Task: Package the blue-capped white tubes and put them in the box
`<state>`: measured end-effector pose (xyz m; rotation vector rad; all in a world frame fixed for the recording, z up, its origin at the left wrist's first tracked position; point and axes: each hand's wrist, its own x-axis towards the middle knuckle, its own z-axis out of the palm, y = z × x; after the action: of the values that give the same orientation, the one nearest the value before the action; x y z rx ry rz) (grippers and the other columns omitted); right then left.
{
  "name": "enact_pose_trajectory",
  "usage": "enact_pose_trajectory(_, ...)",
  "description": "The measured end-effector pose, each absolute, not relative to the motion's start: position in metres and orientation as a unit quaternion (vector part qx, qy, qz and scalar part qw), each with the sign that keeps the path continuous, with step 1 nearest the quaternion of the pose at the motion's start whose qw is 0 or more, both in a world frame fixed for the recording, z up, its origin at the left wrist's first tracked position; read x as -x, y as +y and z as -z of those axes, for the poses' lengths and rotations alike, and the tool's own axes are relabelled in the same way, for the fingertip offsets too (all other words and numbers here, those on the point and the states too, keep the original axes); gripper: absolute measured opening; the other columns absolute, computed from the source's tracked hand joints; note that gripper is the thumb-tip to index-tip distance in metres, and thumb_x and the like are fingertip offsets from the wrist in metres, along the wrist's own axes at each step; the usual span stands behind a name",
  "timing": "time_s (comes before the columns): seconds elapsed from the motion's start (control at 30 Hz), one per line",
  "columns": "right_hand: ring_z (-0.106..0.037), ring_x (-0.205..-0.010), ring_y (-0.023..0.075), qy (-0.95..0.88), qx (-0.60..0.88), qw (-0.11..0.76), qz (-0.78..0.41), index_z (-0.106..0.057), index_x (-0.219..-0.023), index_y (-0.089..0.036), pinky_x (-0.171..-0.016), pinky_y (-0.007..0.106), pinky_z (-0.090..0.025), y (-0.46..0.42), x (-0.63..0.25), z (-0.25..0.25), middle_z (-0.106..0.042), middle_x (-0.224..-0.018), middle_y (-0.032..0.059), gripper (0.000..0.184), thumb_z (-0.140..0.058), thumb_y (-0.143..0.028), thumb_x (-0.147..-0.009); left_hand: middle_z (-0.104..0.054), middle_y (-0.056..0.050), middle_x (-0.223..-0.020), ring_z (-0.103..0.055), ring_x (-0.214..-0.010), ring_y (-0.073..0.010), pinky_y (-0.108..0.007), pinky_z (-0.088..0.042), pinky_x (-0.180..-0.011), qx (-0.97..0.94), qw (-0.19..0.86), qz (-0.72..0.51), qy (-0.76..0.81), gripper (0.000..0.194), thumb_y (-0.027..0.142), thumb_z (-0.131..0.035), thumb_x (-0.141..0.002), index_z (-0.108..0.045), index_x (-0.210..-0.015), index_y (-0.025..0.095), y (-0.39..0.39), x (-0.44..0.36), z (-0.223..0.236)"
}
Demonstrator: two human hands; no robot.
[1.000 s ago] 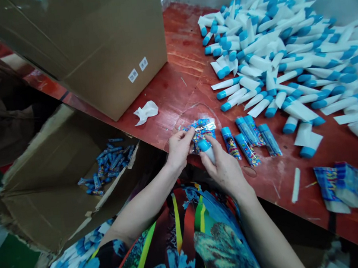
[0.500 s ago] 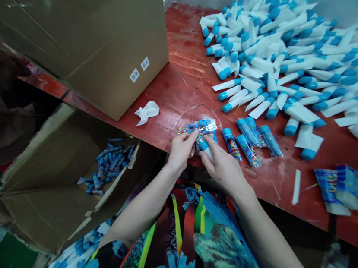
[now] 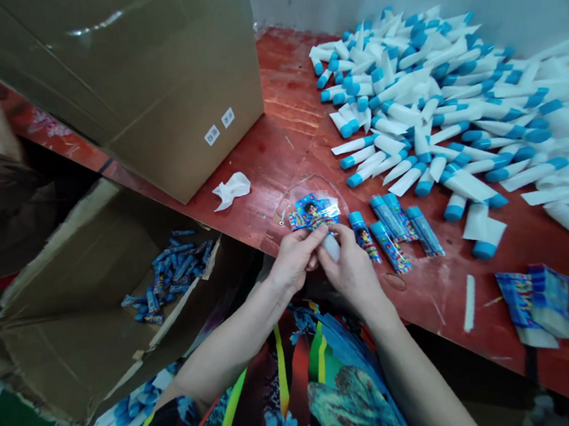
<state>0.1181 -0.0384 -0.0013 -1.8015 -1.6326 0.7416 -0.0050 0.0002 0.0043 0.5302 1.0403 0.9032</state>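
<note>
Both hands close on a white tube (image 3: 331, 247) just below the printed blue wrappers (image 3: 312, 211) on the red bench (image 3: 277, 152): the right hand (image 3: 354, 277) pinches it between thumb and fingers, the left hand (image 3: 295, 260) presses against its top (fingers hide the upper end).

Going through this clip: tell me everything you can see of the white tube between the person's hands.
The white tube looks like smooth plastic. It sits tilted between the left hand and the right hand, and their fingers cover its upper end, so any cap or print there cannot be made out. Only a short stretch of plain white body shows, just below a colourful printed packet.
</note>
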Motion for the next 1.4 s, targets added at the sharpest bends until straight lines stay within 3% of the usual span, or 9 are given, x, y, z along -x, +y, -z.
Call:
enact_pose_trajectory(0.1,-0.07,-0.078,0.0231,-0.591,0.6,0.334,-0.424,-0.054,-0.136,-0.022,-0.067,0.034,-0.053,-0.045,-0.132,0.003,-0.073,-0.098,0.0063,0.05,-0.057,-0.052,-0.097,-0.041,0.008,-0.044,-0.033,-0.038,-0.0034,-0.021,-0.02,-0.042,-0.228,0.743,-0.42,0.468,0.051,0.056,-0.084,-0.078,-0.053,-0.067,0.017,0.003,0.011,-0.003)
enact_pose_trajectory(0.23,-0.057,-0.057,0.0174,-0.476,0.551,0.403,-0.555,-0.05,-0.136,-0.023,-0.053,0.028,-0.044,-0.058,-0.138,0.01,-0.06,-0.071,-0.004,0.048,-0.054,-0.054,-0.099,-0.04,0.008,-0.043,-0.029,-0.036,-0.003,-0.021,-0.018,-0.042,-0.234,0.762,-0.403,0.45,0.049,0.056,-0.082,-0.081,-0.054,-0.072,0.017,0.002,0.016,-0.001)
enact_pose_trajectory(0.5,-0.056,-0.059,0.0153,-0.423,0.539,0.454,-0.57,-0.054,-0.139,-0.023,-0.052,0.026,-0.045,-0.062,-0.117,0.014,-0.062,-0.073,-0.0031,0.051,-0.06,-0.052,-0.098,-0.042,0.007,-0.042,-0.031,-0.037,-0.0051,-0.023,-0.019,-0.043,-0.241,0.764,-0.414,0.432,0.047,0.058,-0.078,-0.084,-0.055,-0.074,0.018,-0.003,0.018,-0.006)
enact_pose_trajectory(0.6,-0.051,-0.052,0.0136,-0.392,0.529,0.461,-0.595,-0.054,-0.141,-0.024,-0.044,0.025,-0.039,-0.063,-0.116,0.016,-0.062,-0.072,-0.0027,0.055,-0.064,-0.052,-0.095,-0.043,0.005,-0.044,-0.032,-0.037,-0.0057,-0.024,-0.018,-0.043,-0.221,0.771,-0.399,0.445,0.046,0.057,-0.076,-0.085,-0.057,-0.073,0.017,0.0,0.023,-0.006)
enact_pose_trajectory(0.77,-0.038,-0.041,0.0133,-0.375,0.519,0.449,-0.624,-0.057,-0.138,-0.033,-0.037,0.028,-0.028,-0.061,-0.114,0.015,-0.057,-0.066,-0.0025,0.046,-0.063,-0.05,-0.096,-0.041,0.004,-0.042,-0.032,-0.038,-0.0071,-0.026,-0.017,-0.044,-0.214,0.755,-0.42,0.456,0.047,0.057,-0.073,-0.087,-0.056,-0.068,0.018,0.001,0.024,-0.004)
enact_pose_trajectory(0.93,-0.052,-0.053,0.0205,-0.417,0.536,0.464,-0.568,-0.059,-0.136,-0.034,-0.046,0.034,-0.043,-0.06,-0.107,0.012,-0.06,-0.071,0.0009,0.043,-0.062,-0.049,-0.096,-0.04,0.004,-0.042,-0.029,-0.037,-0.0075,-0.028,-0.016,-0.045,-0.212,0.752,-0.429,0.454,0.038,0.051,-0.07,-0.092,-0.059,-0.076,0.018,-0.003,0.019,-0.007)
enact_pose_trajectory(1.2,-0.063,-0.063,0.0265,-0.494,0.57,0.442,-0.486,-0.062,-0.139,-0.029,-0.058,0.041,-0.054,-0.058,-0.109,0.013,-0.066,-0.075,0.0044,0.045,-0.056,-0.048,-0.099,-0.04,0.005,-0.045,-0.032,-0.04,-0.007,-0.026,-0.021,-0.045,-0.215,0.739,-0.457,0.447,0.044,0.055,-0.071,-0.09,-0.053,-0.072,0.019,-0.012,0.013,-0.007)
enact_pose_trajectory(1.4,-0.072,-0.095,0.0297,-0.566,0.566,0.406,-0.441,-0.064,-0.139,-0.027,-0.086,0.047,-0.06,-0.059,-0.117,0.014,-0.075,-0.107,0.0093,0.043,-0.054,-0.046,-0.102,-0.047,0.005,-0.051,-0.032,-0.038,-0.0042,-0.022,-0.019,-0.043,-0.202,0.762,-0.447,0.422,0.043,0.056,-0.076,-0.086,-0.064,-0.081,0.015,0.001,0.025,-0.004)
